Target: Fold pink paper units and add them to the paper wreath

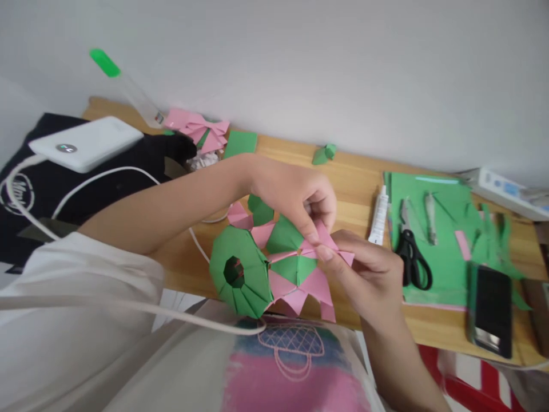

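Note:
A green and pink folded-paper model (241, 269) lies across the table's front edge, close to my body. Its left end is a pleated green dome with a dark round hole; pink pointed flaps and more green panels stretch to the right. My left hand (295, 189) reaches over the model from above, thumb and fingers closed on a pink paper flap (325, 236) at the right end. From the right, my right hand (369, 269) pinches the same pink part, its thumb near my left thumb. My fingers partly cover the flap.
On the right are a glue tube (379, 216), green paper sheets (446, 274), black-handled scissors (412, 257), a phone (490, 309) and a power strip (506, 191). Pink folded pieces (206, 129) and a white power bank (88, 143) sit left. A white cable (128, 306) crosses before me.

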`<control>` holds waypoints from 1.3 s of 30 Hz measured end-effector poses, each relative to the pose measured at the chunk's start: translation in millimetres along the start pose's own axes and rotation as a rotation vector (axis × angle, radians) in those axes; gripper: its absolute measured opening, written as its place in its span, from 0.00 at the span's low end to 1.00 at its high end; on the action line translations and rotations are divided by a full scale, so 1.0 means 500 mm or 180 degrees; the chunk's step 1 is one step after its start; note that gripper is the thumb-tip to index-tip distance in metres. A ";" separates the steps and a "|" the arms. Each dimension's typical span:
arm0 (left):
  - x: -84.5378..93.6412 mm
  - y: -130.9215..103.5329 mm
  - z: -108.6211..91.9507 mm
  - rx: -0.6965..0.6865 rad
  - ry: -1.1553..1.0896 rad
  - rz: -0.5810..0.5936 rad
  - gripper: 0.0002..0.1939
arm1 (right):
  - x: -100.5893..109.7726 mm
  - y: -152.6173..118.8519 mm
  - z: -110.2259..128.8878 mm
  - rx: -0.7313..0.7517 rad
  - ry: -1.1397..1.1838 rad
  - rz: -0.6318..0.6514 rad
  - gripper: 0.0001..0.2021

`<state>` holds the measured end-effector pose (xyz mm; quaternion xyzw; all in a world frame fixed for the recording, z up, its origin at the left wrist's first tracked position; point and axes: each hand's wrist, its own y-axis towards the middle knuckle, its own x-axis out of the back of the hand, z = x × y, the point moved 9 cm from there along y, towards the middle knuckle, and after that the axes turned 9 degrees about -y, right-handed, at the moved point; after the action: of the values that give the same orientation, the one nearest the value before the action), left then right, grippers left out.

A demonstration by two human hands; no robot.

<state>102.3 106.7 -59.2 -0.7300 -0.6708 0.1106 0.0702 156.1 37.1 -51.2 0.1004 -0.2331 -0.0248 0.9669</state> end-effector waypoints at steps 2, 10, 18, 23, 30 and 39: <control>0.006 -0.003 -0.011 0.0016 0.0056 -0.0092 0.05 | 0.004 0.009 0.017 0.0112 -0.0069 0.0088 0.11; 0.027 -0.015 -0.097 -0.0345 0.0233 -0.0413 0.05 | 0.071 0.065 0.041 0.0171 0.0211 0.0248 0.15; 0.032 -0.100 -0.204 -0.1558 0.2211 -0.2355 0.04 | 0.275 0.031 0.019 0.0171 -0.0598 -0.2325 0.15; -0.087 -0.064 -0.134 -0.1832 0.4328 -0.2737 0.14 | 0.207 -0.022 -0.032 -0.0260 -0.0494 -0.1737 0.14; -0.156 -0.019 -0.029 -0.1391 0.3814 -0.2838 0.11 | 0.095 -0.108 -0.118 -0.0670 0.0086 -0.1326 0.09; -0.138 -0.034 0.001 -0.0946 0.3010 -0.3249 0.10 | 0.080 -0.121 -0.090 -0.0267 0.0098 -0.1130 0.13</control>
<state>80.8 39.7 -50.6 -0.2963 -0.8346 -0.3574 0.2965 211.9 -17.5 -85.0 0.0999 -0.1957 -0.2033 0.9541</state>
